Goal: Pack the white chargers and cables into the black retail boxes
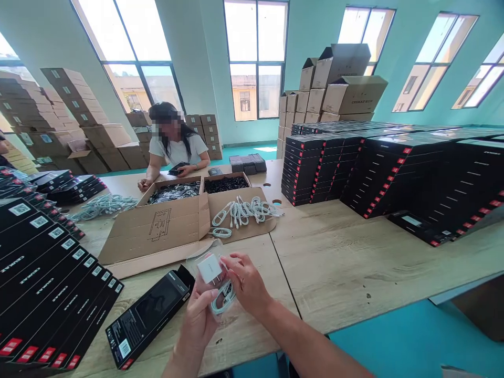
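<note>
A clear plastic tray [190, 261] rests in my left hand [200, 317], whose thumb lies over its near side. In the tray sit a white charger plug [209, 269] and a coiled white cable [223, 300]. Close beside the charger, my right hand [248, 281] has its thumb and fingers pinched together; a small white bit shows at the fingertips, too small to name. Left of my hands, a black box [147, 317] lies on the table with its far end flap up. Beyond the tray, several coiled white cables [248, 211] lie on cardboard.
Black boxes [47, 283] are lined up at left, with tall stacks of black boxes [378, 173] at right. Ahead, a cardboard carton [157, 226] holds small parts in two compartments. Across the table, a person [177, 142] holds a dark item. Cartons [331, 79] stand behind.
</note>
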